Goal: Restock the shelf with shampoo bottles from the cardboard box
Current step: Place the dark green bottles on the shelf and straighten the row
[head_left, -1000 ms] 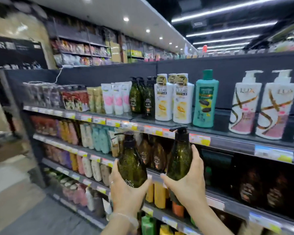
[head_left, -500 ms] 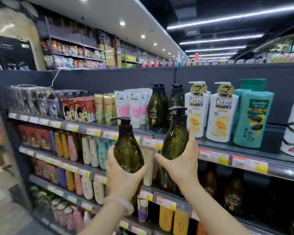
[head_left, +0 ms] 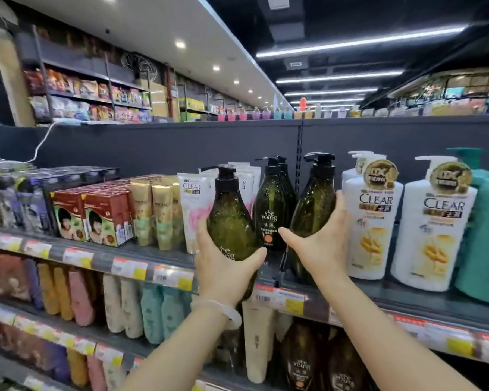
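Nearest, at 6 o'clock, the left hand (head_left: 223,266) wraps the belly of a dark green translucent plastic pump bottle (head_left: 230,221), held upright just short of the top shelf's edge (head_left: 164,273). At 4 o'clock the right hand (head_left: 322,244) clasps a matching green pump bottle (head_left: 312,210), tilted left over the shelf. Behind, at 12 o'clock, stocked green bottles (head_left: 271,204) stand between white tubes (head_left: 194,204) and white pump bottles (head_left: 370,221). Full bottles probably feel heavy and slick; gripping low round the wide belly seems safest, never by the pump.

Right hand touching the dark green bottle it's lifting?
Touching. Head view shows the right hand wrapped around the right green bottle, thumb and fingers pressed on its sides.
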Demonstrator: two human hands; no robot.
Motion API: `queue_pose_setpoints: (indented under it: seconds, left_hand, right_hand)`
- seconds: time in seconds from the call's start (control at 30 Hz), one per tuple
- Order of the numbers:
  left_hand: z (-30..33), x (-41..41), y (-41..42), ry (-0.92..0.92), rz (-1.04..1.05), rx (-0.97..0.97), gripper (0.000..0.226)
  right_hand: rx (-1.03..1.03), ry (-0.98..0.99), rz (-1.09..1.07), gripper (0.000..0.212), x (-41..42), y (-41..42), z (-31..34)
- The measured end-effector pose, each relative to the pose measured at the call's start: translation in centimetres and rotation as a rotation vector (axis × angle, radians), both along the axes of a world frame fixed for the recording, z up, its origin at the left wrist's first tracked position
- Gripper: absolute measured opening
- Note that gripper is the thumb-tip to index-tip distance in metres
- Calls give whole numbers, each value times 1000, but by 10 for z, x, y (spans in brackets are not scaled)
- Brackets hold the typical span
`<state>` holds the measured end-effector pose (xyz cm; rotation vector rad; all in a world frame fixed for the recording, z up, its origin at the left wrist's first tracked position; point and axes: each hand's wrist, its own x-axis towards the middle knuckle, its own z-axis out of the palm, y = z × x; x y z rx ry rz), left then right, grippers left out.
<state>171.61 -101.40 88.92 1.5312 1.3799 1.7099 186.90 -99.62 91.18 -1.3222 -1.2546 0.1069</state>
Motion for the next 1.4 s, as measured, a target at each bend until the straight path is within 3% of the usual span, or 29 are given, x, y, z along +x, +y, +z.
queue_pose_setpoints:
  seconds: [0.5,0.83,1.03,1.4]
  left_hand:
    - [14,23,72,61,-285,72,109]
    - [20,17,74,5,-322,91,105]
    - [25,14,73,11,-316,89,107]
    - [10,38,76,21,-244,45,111]
  right_hand:
    - [-80,-19,-271,117,-16,31,-18]
    - [-176,-145,-318,126,-16,16,-25]
    - [-243,-78,-325,114,-16,8,-35]
    - [-228,-58,-304,114,-13,9,-37]
